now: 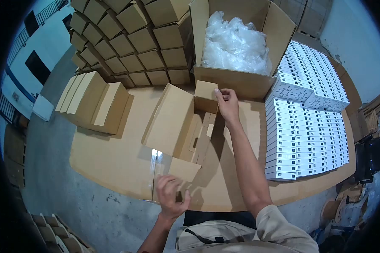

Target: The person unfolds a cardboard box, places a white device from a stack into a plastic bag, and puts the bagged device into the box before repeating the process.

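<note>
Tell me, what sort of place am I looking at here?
Probably a packing area, perhaps in a warehouse or workshop: an open brown cardboard box by the person's right hand, stacked rows of plain brown cardboard boxes beyond it, and neat stacks of slim white printed boxes to the right.

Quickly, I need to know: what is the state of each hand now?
Left hand: loosely open, holding nothing visible, by the near box flap.
Right hand: partly curled at the edge of the far box flap; grip cannot be told.
</note>
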Demonstrator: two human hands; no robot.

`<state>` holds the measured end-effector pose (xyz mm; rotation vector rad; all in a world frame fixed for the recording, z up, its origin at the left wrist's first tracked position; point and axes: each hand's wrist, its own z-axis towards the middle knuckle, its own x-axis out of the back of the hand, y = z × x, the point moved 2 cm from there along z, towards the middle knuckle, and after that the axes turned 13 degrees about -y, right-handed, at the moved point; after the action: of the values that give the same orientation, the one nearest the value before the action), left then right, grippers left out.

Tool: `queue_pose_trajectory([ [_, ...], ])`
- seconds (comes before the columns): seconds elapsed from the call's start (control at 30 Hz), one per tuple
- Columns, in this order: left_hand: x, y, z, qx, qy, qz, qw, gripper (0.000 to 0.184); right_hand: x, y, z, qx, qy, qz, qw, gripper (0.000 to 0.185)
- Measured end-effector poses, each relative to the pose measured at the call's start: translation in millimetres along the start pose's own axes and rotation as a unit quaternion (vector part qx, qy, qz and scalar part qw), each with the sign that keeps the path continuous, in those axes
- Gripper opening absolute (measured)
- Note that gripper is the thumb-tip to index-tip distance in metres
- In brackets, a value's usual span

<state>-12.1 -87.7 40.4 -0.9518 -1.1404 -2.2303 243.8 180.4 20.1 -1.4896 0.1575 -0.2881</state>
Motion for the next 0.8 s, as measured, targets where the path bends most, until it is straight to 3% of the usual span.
queue_pose_trajectory([
  [0.03, -4.5, -5.5, -8.6, 0.023, 0.051, -0.032, 0.998, 0.073, 5.4, -13.2, -10.4, 0.016, 0.035, -0.014, 0.999, 0.031],
  [0.07, -7.7, -10.0, -12.2, 0.046, 0.101, -0.064, 0.992, 0.08, 10.2, -28.7, -23.5, 0.059, 0.004, -0.053, 0.997, 0.031],
  [0.17, -21.9, -16.3, 2.5, 0.192, 0.037, -0.113, 0.974, 0.099, 23.5, -71.5, -71.9, 0.172, -0.108, -0.197, 0.959, 0.03],
  [0.23, -32.7, -10.1, 22.2, 0.198, 0.035, -0.166, 0.965, 0.105, 19.9, -83.2, -100.1, 0.227, -0.215, -0.321, 0.894, 0.028],
  [0.37, -67.5, -18.2, 35.1, 0.254, -0.013, -0.277, 0.927, 0.116, 14.8, -68.1, -111.1, 0.206, -0.249, -0.307, 0.895, 0.021],
  [0.43, -101.8, -44.8, 20.9, 0.209, 0.015, -0.215, 0.954, 0.108, 16.1, -70.5, -111.1, 0.141, -0.26, -0.282, 0.913, 0.021],
  [0.5, -108.0, -49.8, 22.3, 0.206, 0.059, -0.309, 0.927, 0.1, 17.2, -64.2, -110.0, 0.143, -0.234, -0.254, 0.928, 0.021],
  [0.57, -113.5, -54.3, 25.7, 0.236, 0.112, -0.54, 0.8, 0.09, 18.1, -50.9, -109.0, 0.119, -0.209, -0.214, 0.947, 0.022],
  [0.67, -116.2, -55.0, 40.8, 0.25, 0.175, -0.808, 0.505, 0.076, 12.6, -28.3, -105.2, 0.078, -0.184, -0.099, 0.975, 0.021],
  [0.73, -118.8, -69.3, 48.6, 0.227, 0.198, -0.865, 0.402, 0.071, 5.7, -17.8, -106.4, 0.079, -0.185, 0.03, 0.979, 0.024],
  [0.8, -126.0, -93.1, 57.3, 0.202, 0.219, -0.909, 0.291, 0.067, 5.9, -13.6, -110.9, 0.065, -0.157, 0.072, 0.983, 0.029],
])
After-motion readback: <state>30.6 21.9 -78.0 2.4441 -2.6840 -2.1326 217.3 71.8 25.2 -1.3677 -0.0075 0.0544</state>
